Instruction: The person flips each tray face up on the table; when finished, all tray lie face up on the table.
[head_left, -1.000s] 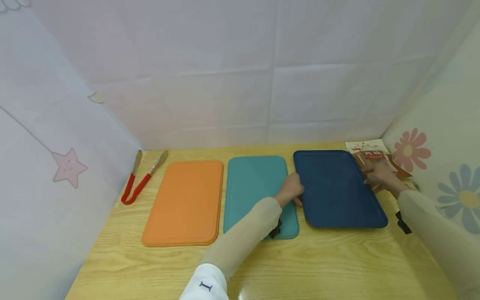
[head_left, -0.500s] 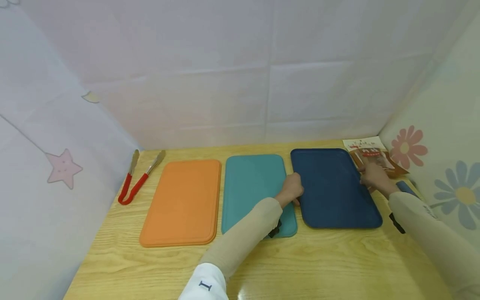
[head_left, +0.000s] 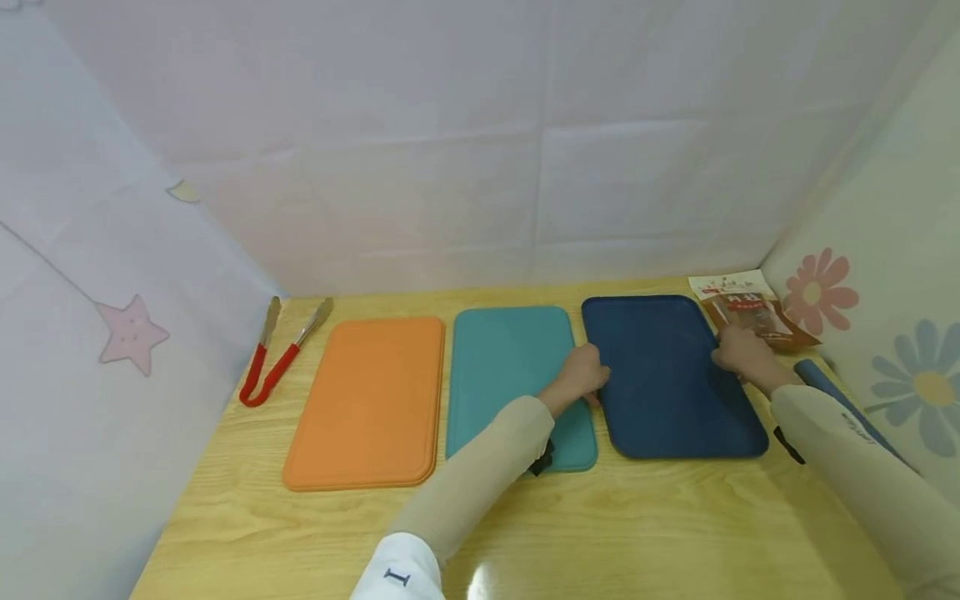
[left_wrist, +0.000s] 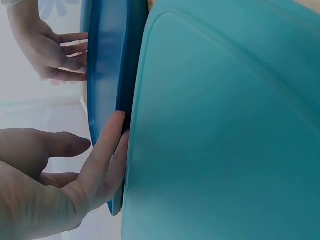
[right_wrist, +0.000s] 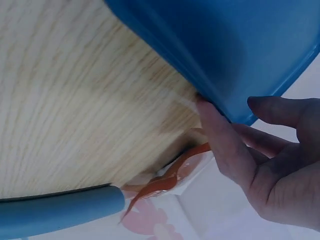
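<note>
A dark blue tray [head_left: 671, 375] lies at the right of the table. My left hand [head_left: 583, 375] touches its left edge; in the left wrist view, the fairly straight fingers [left_wrist: 102, 155] lie along the outer side, with the thumb apart above the rim. At the opposite edge is my right hand [head_left: 744, 354]; the right wrist view has its fingers [right_wrist: 222, 132] against the tray's side and the thumb near the rim. A teal board [head_left: 510, 358] lies partly under my left forearm. To its left is an orange board [head_left: 367, 400].
Red-handled tongs [head_left: 273, 371] lie spread at the far left. A brown-and-white food packet [head_left: 750, 304] sits in the back right corner. A blue rolled or tube-like object [head_left: 821, 383] lies along the right wall, partly behind my right sleeve. Cloth walls border the table [head_left: 637, 525].
The tray's right side has shifted slightly left. My right hand has drawn left with it, uncovering more of the packet and the blue tube-like object. My left hand stays at the left edge.
</note>
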